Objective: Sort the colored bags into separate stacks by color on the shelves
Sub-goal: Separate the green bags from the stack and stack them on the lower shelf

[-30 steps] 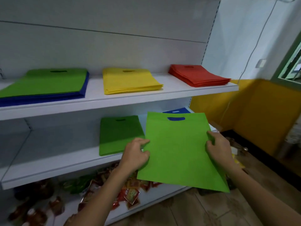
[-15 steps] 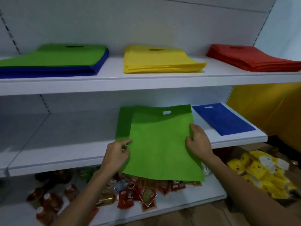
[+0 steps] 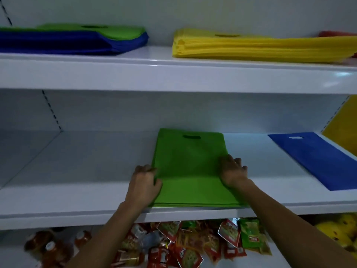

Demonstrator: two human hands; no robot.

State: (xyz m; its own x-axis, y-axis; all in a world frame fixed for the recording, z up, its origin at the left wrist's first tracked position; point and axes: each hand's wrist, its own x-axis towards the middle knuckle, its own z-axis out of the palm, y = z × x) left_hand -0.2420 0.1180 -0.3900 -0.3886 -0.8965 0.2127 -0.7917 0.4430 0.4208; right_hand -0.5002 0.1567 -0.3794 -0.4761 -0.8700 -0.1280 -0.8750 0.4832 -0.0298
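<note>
A small stack of green bags [image 3: 190, 167] lies flat on the middle shelf [image 3: 77, 171]. My left hand [image 3: 144, 183] pinches the left edge of the top green bag, fingers curled on it. On the bag's right side my right hand [image 3: 232, 170] rests flat with spread fingers. One blue bag [image 3: 316, 157] lies further right on the same shelf. On the upper shelf [image 3: 173, 74] a green bag [image 3: 100, 29] tops a blue stack [image 3: 63, 44] at the left. A yellow stack [image 3: 260, 48] sits to its right, with a sliver of red bags [image 3: 337, 33] beyond.
The left half of the middle shelf is bare white surface. Below it lie snack packets [image 3: 193, 244], brown bottles [image 3: 52, 246] at the left and yellow packs [image 3: 340, 233] at the right. A yellow wall [image 3: 343, 122] stands right of the shelving.
The green bag held in the air came down onto the green bag on the middle shelf. My right hand went from gripping its edge to lying flat on it. The view moved closer.
</note>
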